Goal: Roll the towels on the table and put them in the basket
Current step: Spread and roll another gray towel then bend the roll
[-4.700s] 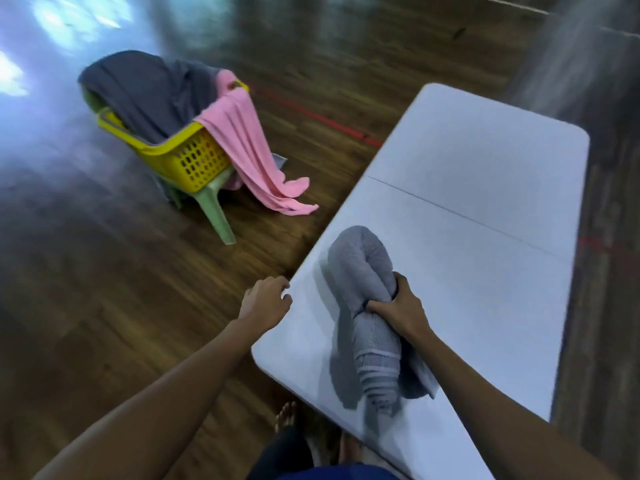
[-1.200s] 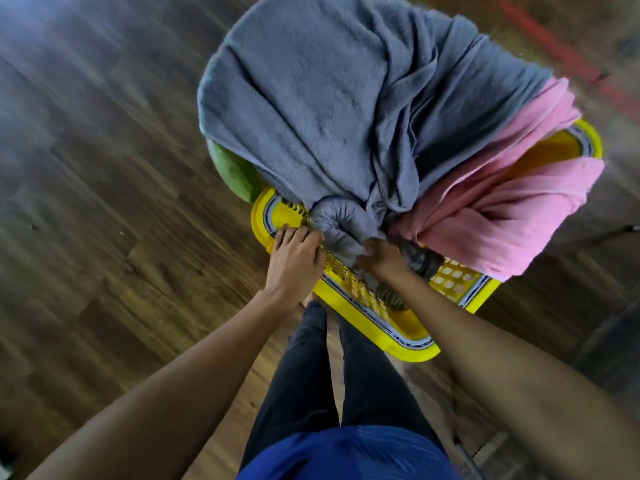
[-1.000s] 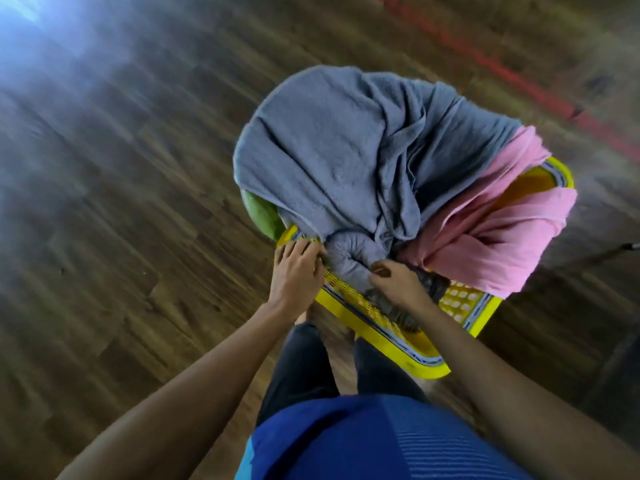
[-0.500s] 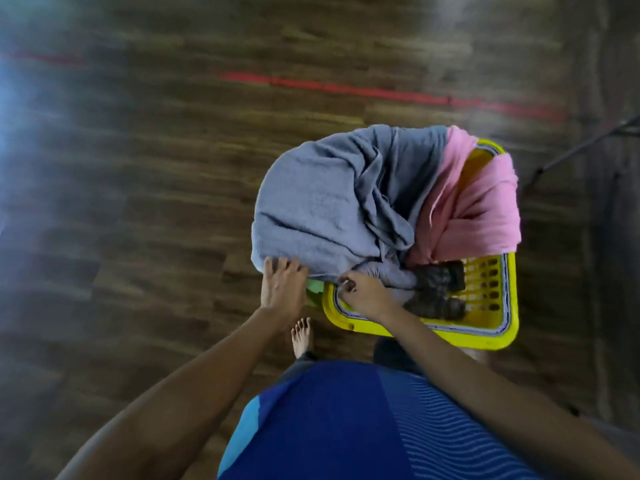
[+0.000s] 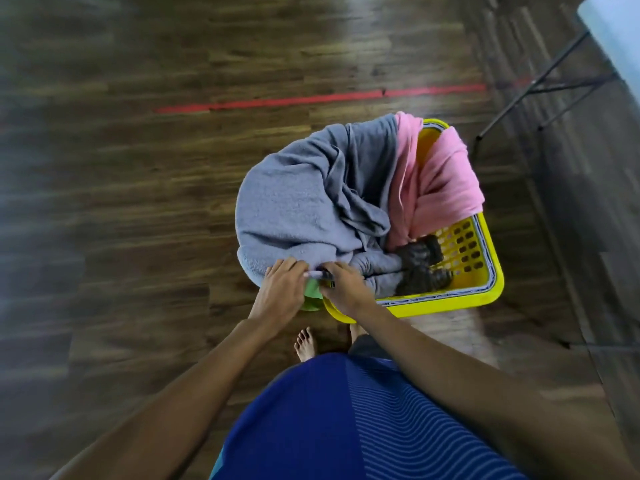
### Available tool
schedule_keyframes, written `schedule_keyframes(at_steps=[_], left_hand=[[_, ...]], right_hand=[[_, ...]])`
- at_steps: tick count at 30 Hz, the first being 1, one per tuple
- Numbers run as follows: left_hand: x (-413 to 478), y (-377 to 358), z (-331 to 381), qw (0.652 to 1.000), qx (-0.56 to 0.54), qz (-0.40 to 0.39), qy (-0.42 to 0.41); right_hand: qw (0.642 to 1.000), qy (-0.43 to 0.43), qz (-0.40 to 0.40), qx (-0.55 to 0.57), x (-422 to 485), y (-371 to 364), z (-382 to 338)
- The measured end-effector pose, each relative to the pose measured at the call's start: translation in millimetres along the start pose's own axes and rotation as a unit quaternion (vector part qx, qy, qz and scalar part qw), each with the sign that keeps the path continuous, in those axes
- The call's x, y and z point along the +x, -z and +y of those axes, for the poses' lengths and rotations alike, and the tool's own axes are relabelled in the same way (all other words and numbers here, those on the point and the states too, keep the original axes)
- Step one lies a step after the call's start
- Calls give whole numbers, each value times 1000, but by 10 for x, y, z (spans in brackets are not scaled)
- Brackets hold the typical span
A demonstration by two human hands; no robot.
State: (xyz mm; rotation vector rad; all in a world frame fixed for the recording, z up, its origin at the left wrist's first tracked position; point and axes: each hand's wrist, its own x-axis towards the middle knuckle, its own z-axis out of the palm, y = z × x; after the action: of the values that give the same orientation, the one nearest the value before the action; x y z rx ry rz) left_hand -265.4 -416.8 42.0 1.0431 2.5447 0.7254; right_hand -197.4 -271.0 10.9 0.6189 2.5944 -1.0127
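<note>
Left grip and right grip pinching grey towel, over yellow basket

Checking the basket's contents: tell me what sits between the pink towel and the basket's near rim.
Head view: two dark rolled towels lie between the pink towel and the basket rim.

Your left hand and right hand meet at the near left corner of the basket, both pinching the hem of the grey towel draped over its left side. A pink towel hangs over the far rim; dark rolls lie inside.
</note>
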Motion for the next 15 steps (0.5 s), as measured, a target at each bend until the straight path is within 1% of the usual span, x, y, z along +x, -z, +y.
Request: schedule_keyframes(at_steps=[4, 7, 8, 10, 12, 13, 15], left_hand=[[-59, 111, -43, 997, -51, 53, -5], [-99, 143, -144, 995, -30, 85, 39], [-101, 141, -171, 995, -11, 81, 62], [-99, 111, -162, 995, 25, 40, 88], [-90, 61, -103, 996, 45, -10, 70], [-67, 26, -59, 997, 52, -20, 58], [-22, -18, -19, 997, 67, -8, 47]], right_hand=[[999, -19, 37, -11, 19, -13, 86], [999, -9, 35, 12, 43, 39, 130], [999, 5, 33, 31, 59, 60, 120], [997, 33, 34, 57, 82, 117, 60], [996, 48, 43, 57, 113, 159, -23], [996, 52, 44, 55, 122, 183, -34], [993, 80, 50, 70, 113, 206, -44]])
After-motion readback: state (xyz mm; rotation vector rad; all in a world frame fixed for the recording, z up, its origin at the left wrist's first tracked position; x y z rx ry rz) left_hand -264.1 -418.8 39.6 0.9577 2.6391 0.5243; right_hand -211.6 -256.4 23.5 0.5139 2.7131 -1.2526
